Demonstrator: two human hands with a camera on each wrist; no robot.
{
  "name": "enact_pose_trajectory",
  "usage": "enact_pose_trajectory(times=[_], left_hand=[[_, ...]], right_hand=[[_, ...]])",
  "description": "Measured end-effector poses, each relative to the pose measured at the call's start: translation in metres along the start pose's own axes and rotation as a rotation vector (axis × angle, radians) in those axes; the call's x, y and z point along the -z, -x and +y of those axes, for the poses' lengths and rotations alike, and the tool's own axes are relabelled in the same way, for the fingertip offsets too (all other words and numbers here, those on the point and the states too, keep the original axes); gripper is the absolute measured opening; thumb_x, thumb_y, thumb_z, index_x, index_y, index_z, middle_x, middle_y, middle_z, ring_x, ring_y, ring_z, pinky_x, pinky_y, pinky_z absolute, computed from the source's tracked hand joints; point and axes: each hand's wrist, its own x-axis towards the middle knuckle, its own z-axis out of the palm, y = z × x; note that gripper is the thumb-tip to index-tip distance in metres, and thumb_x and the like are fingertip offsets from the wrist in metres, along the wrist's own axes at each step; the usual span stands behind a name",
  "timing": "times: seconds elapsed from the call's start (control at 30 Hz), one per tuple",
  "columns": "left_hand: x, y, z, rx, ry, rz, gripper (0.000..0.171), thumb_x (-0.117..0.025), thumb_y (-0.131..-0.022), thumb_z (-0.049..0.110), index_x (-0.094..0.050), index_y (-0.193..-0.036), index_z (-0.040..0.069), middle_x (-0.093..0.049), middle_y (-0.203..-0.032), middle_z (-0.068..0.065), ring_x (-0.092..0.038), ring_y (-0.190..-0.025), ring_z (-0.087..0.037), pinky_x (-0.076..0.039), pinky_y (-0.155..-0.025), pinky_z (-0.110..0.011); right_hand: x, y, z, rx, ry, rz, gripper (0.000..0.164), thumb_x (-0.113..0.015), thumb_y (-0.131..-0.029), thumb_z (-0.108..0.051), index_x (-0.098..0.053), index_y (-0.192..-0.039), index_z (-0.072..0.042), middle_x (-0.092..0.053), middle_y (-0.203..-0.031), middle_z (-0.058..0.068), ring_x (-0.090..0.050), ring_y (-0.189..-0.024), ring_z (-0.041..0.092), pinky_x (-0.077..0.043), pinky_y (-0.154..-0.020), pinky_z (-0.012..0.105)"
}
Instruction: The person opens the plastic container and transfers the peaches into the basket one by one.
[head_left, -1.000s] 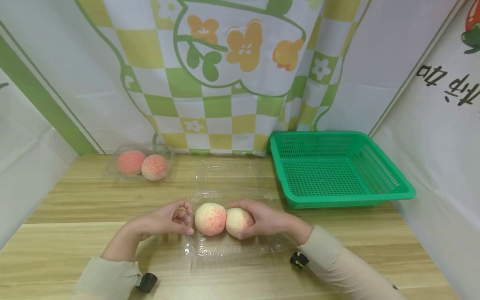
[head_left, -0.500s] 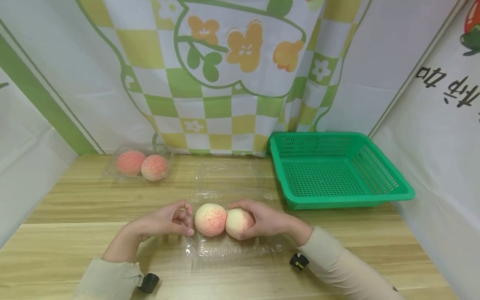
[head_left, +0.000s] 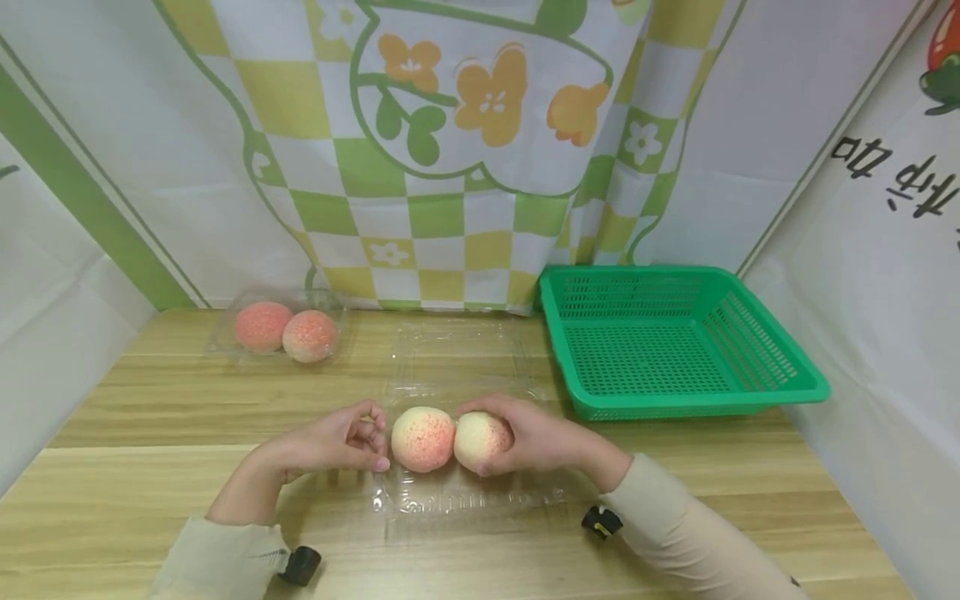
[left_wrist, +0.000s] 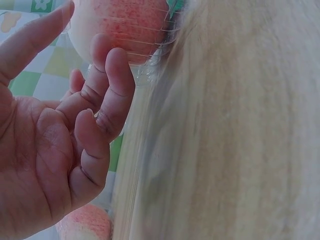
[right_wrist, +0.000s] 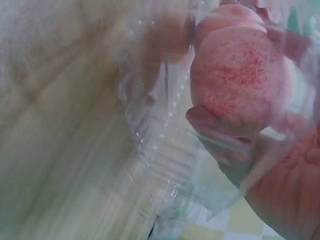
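Two pale yellow peaches with red speckles sit side by side in the near half of a clear plastic clamshell box (head_left: 457,505). Its lid (head_left: 461,350) lies folded back on the far side. My right hand (head_left: 534,436) reaches over the box wall and grips the right peach (head_left: 474,442), thumb in front, fingers behind; the right wrist view shows this peach (right_wrist: 240,75) through clear plastic. At the box's left wall, beside the left peach (head_left: 422,439), is my left hand (head_left: 330,442). Its fingers (left_wrist: 117,80) are loosely bent and hold nothing; the thumb tip is near the wall.
A second clear box (head_left: 225,343) with two redder peaches (head_left: 262,326) stands at the back left of the wooden table (head_left: 150,467). On the back right is a green plastic basket (head_left: 750,398). A checked curtain (head_left: 427,212) hangs behind the table.
Both peaches and my right hand have shifted very slightly to the right. My left hand stays at the box's left wall.
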Motion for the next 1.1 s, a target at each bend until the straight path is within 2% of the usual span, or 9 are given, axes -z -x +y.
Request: enact_pose_trajectory(times=[0.23,0.47,0.73,0.9,1.1], left_hand=[[0.001,0.001,0.0,0.015,-0.007,0.004,0.041,-0.074,-0.087,0.012,-0.04,-0.108,0.001,-0.061,-0.086,-0.002,-0.06,-0.075,-0.013,-0.045,-0.064,-0.024],[0.001,0.0,-0.001,0.014,-0.007,0.002,0.04,-0.073,-0.087,0.012,-0.04,-0.107,0.001,-0.059,-0.085,-0.001,-0.058,-0.074,-0.012,-0.044,-0.063,-0.023],[0.0,0.0,-0.004,-0.015,0.02,-0.009,0.039,-0.072,-0.088,0.011,-0.04,-0.107,0.001,-0.06,-0.087,-0.002,-0.059,-0.076,-0.012,-0.047,-0.068,-0.024],[-0.001,0.002,-0.006,-0.032,0.047,-0.026,0.036,-0.07,-0.089,0.009,-0.04,-0.106,0.001,-0.06,-0.088,-0.002,-0.059,-0.078,-0.012,-0.049,-0.071,-0.025],[-0.001,0.0,-0.006,-0.02,0.052,-0.029,0.034,-0.07,-0.09,0.01,-0.04,-0.104,0.003,-0.059,-0.088,-0.001,-0.055,-0.074,-0.009,-0.039,-0.057,-0.02]], right_hand=[[0.01,0.003,-0.002,-0.009,-0.047,0.039,0.067,-0.079,-0.079,-0.016,-0.051,-0.139,-0.005,-0.057,-0.137,0.013,-0.055,-0.122,0.029,-0.051,-0.094,0.038],[0.019,0.006,-0.007,0.026,-0.027,0.063,0.069,-0.08,-0.08,-0.015,-0.05,-0.141,-0.005,-0.058,-0.136,0.014,-0.058,-0.118,0.029,-0.053,-0.092,0.036],[0.027,0.01,-0.011,0.059,-0.043,0.107,0.07,-0.081,-0.08,-0.014,-0.05,-0.142,-0.007,-0.059,-0.134,0.014,-0.06,-0.114,0.027,-0.054,-0.089,0.033],[0.035,0.011,-0.015,0.07,-0.069,0.143,0.071,-0.081,-0.079,-0.012,-0.05,-0.142,-0.01,-0.058,-0.136,0.012,-0.058,-0.117,0.025,-0.055,-0.088,0.031],[0.048,0.016,-0.02,0.05,-0.184,0.183,0.071,-0.08,-0.081,-0.007,-0.048,-0.144,-0.011,-0.051,-0.141,0.014,-0.055,-0.12,0.029,-0.059,-0.081,0.03]])
